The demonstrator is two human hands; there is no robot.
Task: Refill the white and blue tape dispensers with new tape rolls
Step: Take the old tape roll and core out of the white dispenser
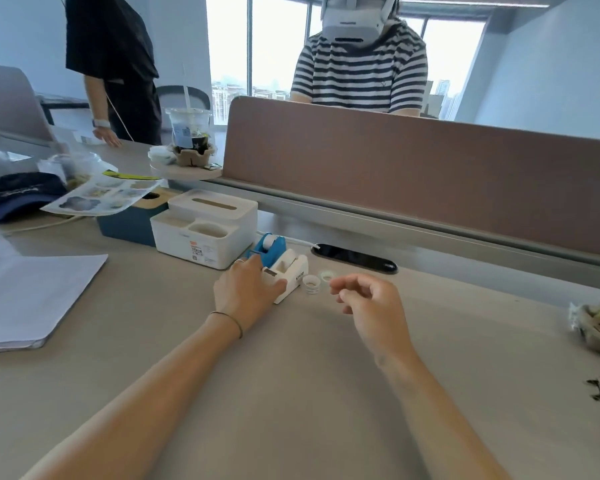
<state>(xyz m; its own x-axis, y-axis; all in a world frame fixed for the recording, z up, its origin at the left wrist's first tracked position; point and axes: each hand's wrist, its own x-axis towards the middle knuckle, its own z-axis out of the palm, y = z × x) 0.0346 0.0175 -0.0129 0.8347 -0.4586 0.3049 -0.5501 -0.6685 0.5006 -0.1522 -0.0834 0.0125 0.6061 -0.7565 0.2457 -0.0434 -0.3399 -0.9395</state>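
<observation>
- So: left hand (pixel 246 289) lies flat, fingers spread, on the front of the small white plastic tape dispenser (pixel 291 275) on the beige desk (pixel 291 375).
- Blue plastic tape dispenser (pixel 269 249) touches it behind.
- Right hand (pixel 368 306) hovers loosely curled, empty, beside two small white tape rings (pixel 317 281).

1. Bright daylight comes through the windows (pixel 278 46), which are blown out to near white.
2. The desk (pixel 291 393) is evenly lit; shadows under the fingers (pixel 340 284) are soft and faint.
3. Wide-angle bending curves the divider (pixel 430 174) beyond the fingers.
4. Slight blur softens the fingers and everything beyond them.
</observation>
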